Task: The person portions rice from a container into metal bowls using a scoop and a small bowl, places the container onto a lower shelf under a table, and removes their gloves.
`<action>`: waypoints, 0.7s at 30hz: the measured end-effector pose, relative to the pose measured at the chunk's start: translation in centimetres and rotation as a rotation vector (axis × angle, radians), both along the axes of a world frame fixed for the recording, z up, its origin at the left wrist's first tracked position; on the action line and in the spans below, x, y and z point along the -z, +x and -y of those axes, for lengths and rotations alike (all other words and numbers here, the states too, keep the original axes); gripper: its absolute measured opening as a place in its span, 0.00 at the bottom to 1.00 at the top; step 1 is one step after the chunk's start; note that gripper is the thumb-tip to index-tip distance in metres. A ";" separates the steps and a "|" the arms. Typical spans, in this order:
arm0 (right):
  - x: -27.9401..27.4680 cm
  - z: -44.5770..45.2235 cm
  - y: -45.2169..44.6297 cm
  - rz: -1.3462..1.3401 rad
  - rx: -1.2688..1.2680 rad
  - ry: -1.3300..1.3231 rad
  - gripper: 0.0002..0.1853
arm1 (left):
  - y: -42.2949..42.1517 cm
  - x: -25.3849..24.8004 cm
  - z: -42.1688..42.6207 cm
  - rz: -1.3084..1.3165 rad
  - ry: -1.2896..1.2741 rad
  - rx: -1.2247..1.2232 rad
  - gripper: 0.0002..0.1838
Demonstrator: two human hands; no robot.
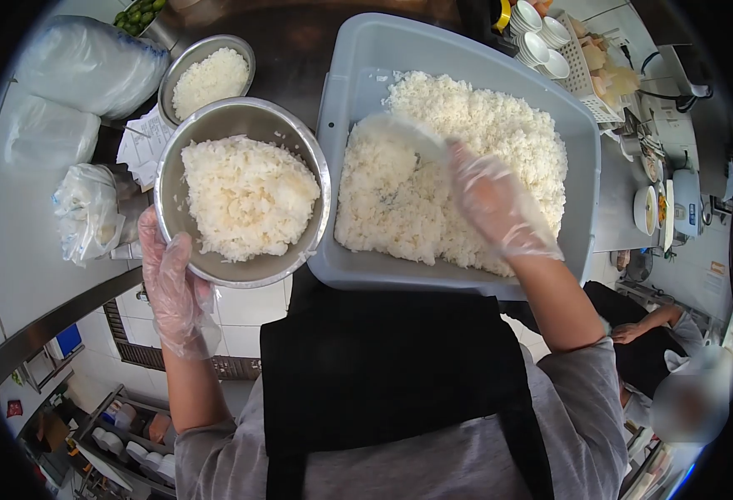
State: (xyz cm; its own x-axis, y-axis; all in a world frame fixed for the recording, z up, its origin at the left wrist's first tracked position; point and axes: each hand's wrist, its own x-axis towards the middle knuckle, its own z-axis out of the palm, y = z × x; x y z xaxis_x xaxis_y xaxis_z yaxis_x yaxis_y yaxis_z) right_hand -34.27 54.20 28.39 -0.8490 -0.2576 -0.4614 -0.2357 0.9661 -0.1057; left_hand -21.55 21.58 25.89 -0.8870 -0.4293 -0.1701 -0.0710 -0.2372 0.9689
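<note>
My left hand [172,279], in a clear plastic glove, grips the left rim of a steel bowl [323,204] and holds it tilted toward me. A mound of cooked white rice [250,200] fills much of that bowl. My right hand [496,200], gloved too, is closed around the handle of a pale, see-through rice paddle [404,132], blurred by motion. The paddle is over the rice [483,125] in a large grey plastic tub [366,50]. The rice lies lower in the tub's left part, where the paddle is.
Behind the held bowl stands a smaller steel bowl [246,54] with rice. Plastic bags [91,67] and paper slips [143,146] lie at left. White cups [533,46] and a perforated basket [579,62] stand back right. A co-worker [650,333] is at the right.
</note>
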 end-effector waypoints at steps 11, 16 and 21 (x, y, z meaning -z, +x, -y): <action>1.6 -2.1 3.0 -0.164 -0.251 0.444 0.18 | -0.7 -0.6 -0.8 0.000 0.021 0.017 0.23; -1.1 -1.7 4.5 -0.018 -0.261 0.205 0.16 | -0.7 -0.5 -0.6 -0.013 0.010 0.056 0.24; 0.7 -2.7 -1.3 0.008 0.382 0.105 0.20 | -0.6 -0.3 -1.1 0.014 -0.022 0.109 0.24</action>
State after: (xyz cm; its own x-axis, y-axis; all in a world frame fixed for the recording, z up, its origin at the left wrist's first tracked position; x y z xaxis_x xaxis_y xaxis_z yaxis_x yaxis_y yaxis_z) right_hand -35.56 56.89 27.71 -0.8707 0.1245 -0.4758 0.1429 0.9897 -0.0024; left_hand -22.14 22.68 26.22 -0.9262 -0.3340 -0.1748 -0.1092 -0.2062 0.9724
